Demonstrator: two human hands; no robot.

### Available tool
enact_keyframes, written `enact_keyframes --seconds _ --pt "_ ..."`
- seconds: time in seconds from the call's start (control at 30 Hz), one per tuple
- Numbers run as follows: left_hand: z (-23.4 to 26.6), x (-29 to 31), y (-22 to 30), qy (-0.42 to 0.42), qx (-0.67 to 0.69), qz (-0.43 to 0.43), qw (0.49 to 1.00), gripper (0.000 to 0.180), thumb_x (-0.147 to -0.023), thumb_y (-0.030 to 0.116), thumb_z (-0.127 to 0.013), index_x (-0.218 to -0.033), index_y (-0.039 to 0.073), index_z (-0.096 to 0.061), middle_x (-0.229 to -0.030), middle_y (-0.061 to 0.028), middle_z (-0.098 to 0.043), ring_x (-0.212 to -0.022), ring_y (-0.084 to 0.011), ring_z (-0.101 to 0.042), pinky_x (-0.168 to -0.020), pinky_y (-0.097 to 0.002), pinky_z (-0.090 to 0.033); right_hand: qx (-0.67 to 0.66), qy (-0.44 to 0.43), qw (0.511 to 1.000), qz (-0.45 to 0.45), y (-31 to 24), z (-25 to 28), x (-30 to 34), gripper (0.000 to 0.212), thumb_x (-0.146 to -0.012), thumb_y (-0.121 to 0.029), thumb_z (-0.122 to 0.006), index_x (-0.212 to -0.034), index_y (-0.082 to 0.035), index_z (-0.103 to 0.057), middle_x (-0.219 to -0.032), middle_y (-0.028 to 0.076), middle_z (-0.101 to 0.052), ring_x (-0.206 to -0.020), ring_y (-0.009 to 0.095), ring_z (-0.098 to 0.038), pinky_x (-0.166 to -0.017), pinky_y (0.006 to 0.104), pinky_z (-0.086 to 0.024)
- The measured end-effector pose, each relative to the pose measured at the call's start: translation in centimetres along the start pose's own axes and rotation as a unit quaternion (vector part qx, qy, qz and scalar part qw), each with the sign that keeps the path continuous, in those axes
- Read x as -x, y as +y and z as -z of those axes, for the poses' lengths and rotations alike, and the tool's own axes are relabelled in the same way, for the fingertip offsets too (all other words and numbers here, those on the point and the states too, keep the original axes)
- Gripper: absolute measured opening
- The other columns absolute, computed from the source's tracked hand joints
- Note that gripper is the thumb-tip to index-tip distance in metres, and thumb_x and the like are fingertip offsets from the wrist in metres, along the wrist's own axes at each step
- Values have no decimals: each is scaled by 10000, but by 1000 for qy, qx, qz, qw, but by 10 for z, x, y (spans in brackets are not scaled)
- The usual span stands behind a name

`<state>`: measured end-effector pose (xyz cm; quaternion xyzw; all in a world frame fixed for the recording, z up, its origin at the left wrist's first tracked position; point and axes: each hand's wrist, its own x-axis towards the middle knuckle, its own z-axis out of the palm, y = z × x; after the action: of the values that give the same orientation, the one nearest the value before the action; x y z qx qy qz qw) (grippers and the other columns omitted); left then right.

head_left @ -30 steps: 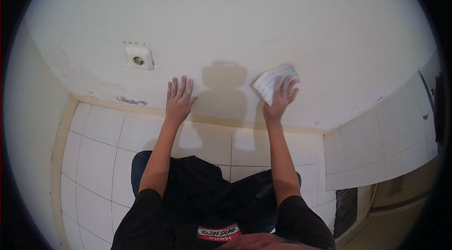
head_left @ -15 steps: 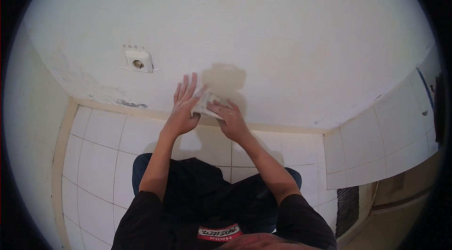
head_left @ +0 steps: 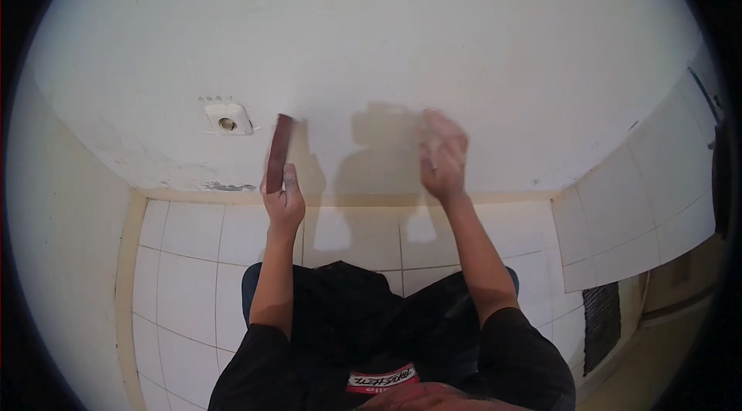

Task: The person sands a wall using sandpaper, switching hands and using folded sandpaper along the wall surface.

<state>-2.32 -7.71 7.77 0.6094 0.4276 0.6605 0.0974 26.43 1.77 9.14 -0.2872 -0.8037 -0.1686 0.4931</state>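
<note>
"Where's the sandpaper sheet?"

"In the left hand, its lower end between thumb and fingers, the reddish-brown part standing up beyond the grip. The wall socket is to the left of that grip, near but apart."

"And the right hand?"

"Well to the right of the grip, in front of the wall. It's motion-blurred; I can't tell how far its fingers are closed, and I see nothing in it."

"How would the sheet handle?"

"Very light, I'd judge: springy but bendable, likely to crease or tear at an edge. The coated face should be rough rather than slippery."

"Best hold?"

"Probably fingers spread flat behind it, thumb pinning the near edge; a pinch at the end alone would let the far end flap."
</note>
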Motion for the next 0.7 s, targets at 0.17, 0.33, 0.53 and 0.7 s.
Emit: enact_keyframes --seconds 0.17,0.33,0.53,0.7 --pt "-16 -4 -53 67 -284 -146 945 510 -918 -40 -461 -1427 -37 -454 -1537 -223 -377 -1462 -410 -272 -1186 -508 -205 124 38 984 -123 24 -10 21 516 -905 -213 -608 -1396 -80 -516 -1548 212 -344 -1465 380 -244 -1149 567 -148" --pt "-47 10 -117 -1 -317 -125 940 716 -799 -80 -467 -1497 -38 -314 -1581 -266 -249 -1477 -481 -143 -1193 -585 -94 226 -7 965 -135 62 -45 90 620 -937 -310 -567 -1483 -63 -408 -1610 233 -195 -1513 408 -64 -1144 653 -20" --pt "-43 44 -154 -47 -404 -136 903 622 -838 47 -529 -1447 -21 -424 -1550 -258 -321 -1446 -496 -221 -1183 -595 -135 204 -23 974 -97 61 -66 112 708 -947 -328 -568 -1488 47 -308 -1601 309 -97 -1480 515 -5 -1132 676 30" --pt "-38 37 -139 33 -350 -77 933 653 -826 -19 -507 -1467 -39 -381 -1574 -250 -275 -1456 -503 -183 -1188 -589 -128 194 -44 974 -107 60 -63 114 768 -942 -414 -567 -1454 101 -317 -1571 368 -87 -1451 569 32 -1104 713 40"
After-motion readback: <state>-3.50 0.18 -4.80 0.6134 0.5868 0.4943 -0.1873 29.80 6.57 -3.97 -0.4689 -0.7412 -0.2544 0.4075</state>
